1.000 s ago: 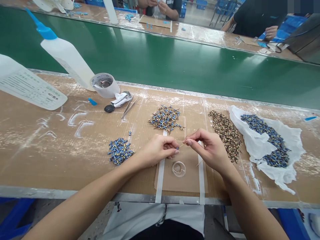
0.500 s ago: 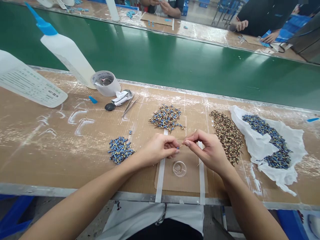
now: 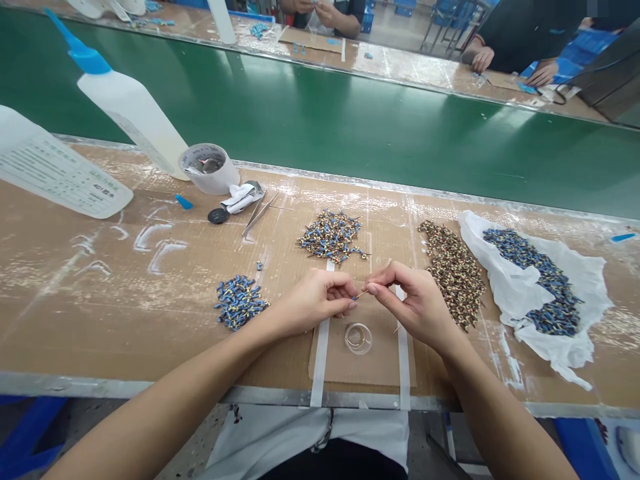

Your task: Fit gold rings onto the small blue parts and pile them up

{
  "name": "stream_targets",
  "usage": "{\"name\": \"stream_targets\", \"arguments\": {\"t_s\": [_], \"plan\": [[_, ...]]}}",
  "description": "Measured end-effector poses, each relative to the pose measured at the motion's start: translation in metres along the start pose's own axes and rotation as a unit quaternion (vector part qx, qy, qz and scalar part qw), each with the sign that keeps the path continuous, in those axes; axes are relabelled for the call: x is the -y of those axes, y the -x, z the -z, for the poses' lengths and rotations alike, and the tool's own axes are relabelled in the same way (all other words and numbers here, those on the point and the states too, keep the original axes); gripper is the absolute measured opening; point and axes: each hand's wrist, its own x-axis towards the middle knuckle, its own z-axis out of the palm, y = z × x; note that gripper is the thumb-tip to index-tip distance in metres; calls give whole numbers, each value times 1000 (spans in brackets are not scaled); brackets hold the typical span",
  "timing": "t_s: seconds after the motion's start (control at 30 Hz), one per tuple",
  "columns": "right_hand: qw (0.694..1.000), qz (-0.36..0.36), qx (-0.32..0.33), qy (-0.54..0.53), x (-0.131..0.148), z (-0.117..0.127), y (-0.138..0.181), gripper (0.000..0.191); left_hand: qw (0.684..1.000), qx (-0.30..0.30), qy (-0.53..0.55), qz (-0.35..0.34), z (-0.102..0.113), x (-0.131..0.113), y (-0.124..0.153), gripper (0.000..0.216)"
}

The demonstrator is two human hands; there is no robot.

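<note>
My left hand (image 3: 315, 300) is pinched shut on a tiny blue part at its fingertips. My right hand (image 3: 415, 301) is closed on a thin stick whose tip meets that blue part between the two hands. Both hover above a taped cardboard pad (image 3: 370, 360) with a small clear round dish (image 3: 358, 338) on it. A pile of blue-and-gold parts (image 3: 331, 236) lies just beyond my hands. Another blue pile (image 3: 239, 301) lies to the left of my left hand. A brown-gold pile (image 3: 454, 270) lies right of my right hand.
White sheet (image 3: 525, 293) holding dark blue parts (image 3: 540, 280) at right. Squeeze bottle (image 3: 125, 100), tape roll (image 3: 210, 169), tweezers (image 3: 259, 212), black cap (image 3: 218, 215) and a lying white bottle (image 3: 55, 173) at left. Green conveyor belt (image 3: 350, 127) behind; other people's hands (image 3: 483, 60) work across it.
My right hand has crept slightly left toward my left hand; the stick tip stays at the blue part. Across the belt, a person's hand has shifted.
</note>
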Motion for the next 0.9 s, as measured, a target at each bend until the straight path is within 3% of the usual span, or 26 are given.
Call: {"name": "stream_targets", "arguments": {"t_s": [0.73,0.9], "plan": [[997,71,9,27,3,1,1,17,1000,3,-17,-7,1,3,-1,9],[998,58,11,17,4,1,1,17,1000,9,-22,-8,2,0,-1,9]]}}
